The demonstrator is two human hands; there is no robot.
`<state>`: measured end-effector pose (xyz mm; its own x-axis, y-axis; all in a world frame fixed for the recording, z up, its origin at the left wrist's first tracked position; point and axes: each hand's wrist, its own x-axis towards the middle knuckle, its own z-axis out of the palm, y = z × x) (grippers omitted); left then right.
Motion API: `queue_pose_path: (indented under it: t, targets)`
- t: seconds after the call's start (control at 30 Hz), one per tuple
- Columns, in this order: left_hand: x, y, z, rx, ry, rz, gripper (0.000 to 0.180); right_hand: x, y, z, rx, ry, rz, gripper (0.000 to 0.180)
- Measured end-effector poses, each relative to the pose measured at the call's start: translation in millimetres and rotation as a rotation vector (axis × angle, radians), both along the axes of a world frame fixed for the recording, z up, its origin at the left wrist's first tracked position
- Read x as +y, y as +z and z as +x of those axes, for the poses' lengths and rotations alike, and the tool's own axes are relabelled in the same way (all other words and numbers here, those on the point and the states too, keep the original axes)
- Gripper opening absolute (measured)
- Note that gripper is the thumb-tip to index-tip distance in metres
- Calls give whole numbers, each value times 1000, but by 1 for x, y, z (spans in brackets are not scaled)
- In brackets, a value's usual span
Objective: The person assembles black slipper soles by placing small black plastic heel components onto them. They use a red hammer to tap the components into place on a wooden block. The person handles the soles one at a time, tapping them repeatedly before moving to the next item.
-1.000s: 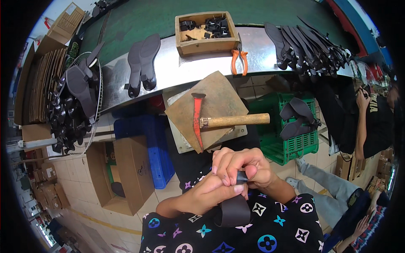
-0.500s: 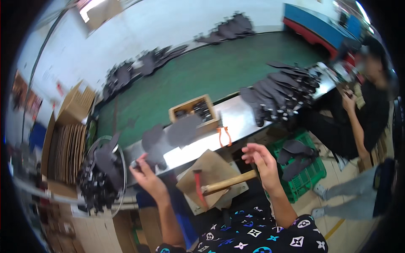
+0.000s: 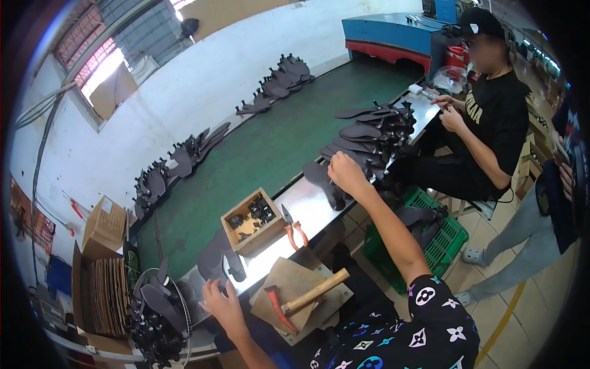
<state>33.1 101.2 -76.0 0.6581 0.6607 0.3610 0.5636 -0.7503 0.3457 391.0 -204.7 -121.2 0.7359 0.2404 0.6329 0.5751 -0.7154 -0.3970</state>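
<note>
My right hand [image 3: 348, 174] reaches over the near end of a row of dark grey flip-flops [image 3: 362, 132], fingers curled in. It is right at the nearest flip-flop [image 3: 318, 178]; its fingertips are partly hidden, so its grip there is unclear. My left hand [image 3: 222, 305] is open with fingers spread, by the bench's near edge, beside a pair of dark soles [image 3: 215, 257]. Between my arms, a hammer [image 3: 310, 294] with a red head and wooden handle lies on a brown pad [image 3: 279, 277] atop a pale block.
A wooden box [image 3: 255, 243] of small black parts and orange-handled pliers [image 3: 295, 229] sit on the metal bench edge. A green belt [image 3: 246, 157] runs behind. Left are a full basket [image 3: 157, 313] and cardboard [image 3: 107, 295]. A green crate [image 3: 448, 240] and a seated co-worker [image 3: 491, 123] are right.
My right hand has moved from beside the hammer handle out to the flip-flop row. My left hand now shows spread fingers. The whole view has shifted, with the bench lower and further left.
</note>
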Motion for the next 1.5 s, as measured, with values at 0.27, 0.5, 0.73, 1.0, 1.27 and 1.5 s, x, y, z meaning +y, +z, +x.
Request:
queue_pose_path:
  t: [0.27, 0.5, 0.73, 1.0, 1.27, 1.5]
  targets:
    - [-62, 49, 23, -237, -385, 61, 55, 60, 93, -76, 473, 311, 786, 39]
    - [-78, 61, 39, -706, -565, -170, 44, 98, 127, -233, 1073, 1343, 853, 42]
    - [-71, 71, -32, -732, -444, -883, 31, 28, -10, -264, 471, 697, -427, 87]
    - [-100, -58, -29, -72, -83, -77, 57, -91, -71, -290, 760, 283, 122, 30]
    - [-14, -17, 155, -250, -585, -61, 18, -100, -77, -315, 773, 8, 393, 29]
    - [66, -78, 274, 46, -811, -137, 20, -68, -95, -311, 821, 167, 495, 35]
